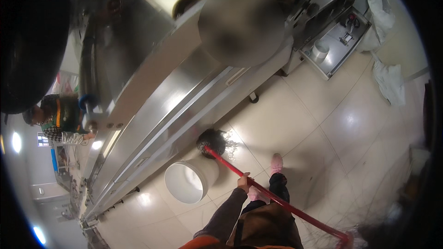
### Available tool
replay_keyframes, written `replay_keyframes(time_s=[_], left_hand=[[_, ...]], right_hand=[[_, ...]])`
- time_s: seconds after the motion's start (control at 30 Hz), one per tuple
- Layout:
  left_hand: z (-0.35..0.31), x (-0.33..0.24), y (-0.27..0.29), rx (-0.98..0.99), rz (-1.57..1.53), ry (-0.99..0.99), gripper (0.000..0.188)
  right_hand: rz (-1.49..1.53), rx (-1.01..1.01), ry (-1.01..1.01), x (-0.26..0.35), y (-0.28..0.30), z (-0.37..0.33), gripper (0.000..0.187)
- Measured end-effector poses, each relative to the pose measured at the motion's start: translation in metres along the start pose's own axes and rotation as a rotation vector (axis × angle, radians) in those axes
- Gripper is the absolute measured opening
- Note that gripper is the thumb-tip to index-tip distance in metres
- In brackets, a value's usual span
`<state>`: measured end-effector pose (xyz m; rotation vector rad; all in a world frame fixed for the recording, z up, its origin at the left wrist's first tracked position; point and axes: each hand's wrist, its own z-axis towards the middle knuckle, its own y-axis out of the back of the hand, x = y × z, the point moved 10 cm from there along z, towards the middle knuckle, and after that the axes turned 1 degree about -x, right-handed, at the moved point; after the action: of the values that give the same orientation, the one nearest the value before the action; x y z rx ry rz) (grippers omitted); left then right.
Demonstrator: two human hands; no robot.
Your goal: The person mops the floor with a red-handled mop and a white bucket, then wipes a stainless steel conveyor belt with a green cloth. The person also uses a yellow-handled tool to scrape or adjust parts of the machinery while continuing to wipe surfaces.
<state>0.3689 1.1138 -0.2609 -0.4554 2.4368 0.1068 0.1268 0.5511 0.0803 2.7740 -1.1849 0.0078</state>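
Nearest: a dark rounded form [32,41] at the left edge, kind unclear. Left hand [244,182] wraps round the red pole [277,198] of a mop, fingers curled tight; right hand out of view, its grip cannot be told. Dark mop head [211,142] lies on pale floor tiles [295,115], near a white bucket [210,172] and below a long steel machine [180,87]. Co-worker [62,115] at far left, beside the machine.
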Motion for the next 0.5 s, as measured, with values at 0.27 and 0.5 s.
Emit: replay_keyframes(time_s=[0.27, 0.5], left_hand=[[-0.141, -0.026, 0.092, 0.248, -0.021, 0.281, 0.051], [-0.229, 0.054, 0.233, -0.201, -0.152, 0.494, 0.041]], right_hand=[[0.056, -0.101, -0.068, -0.106, -0.119, 0.234, 0.036], [0.034, 0.342, 0.052, -0.131, -0.403, 0.377, 0.021]])
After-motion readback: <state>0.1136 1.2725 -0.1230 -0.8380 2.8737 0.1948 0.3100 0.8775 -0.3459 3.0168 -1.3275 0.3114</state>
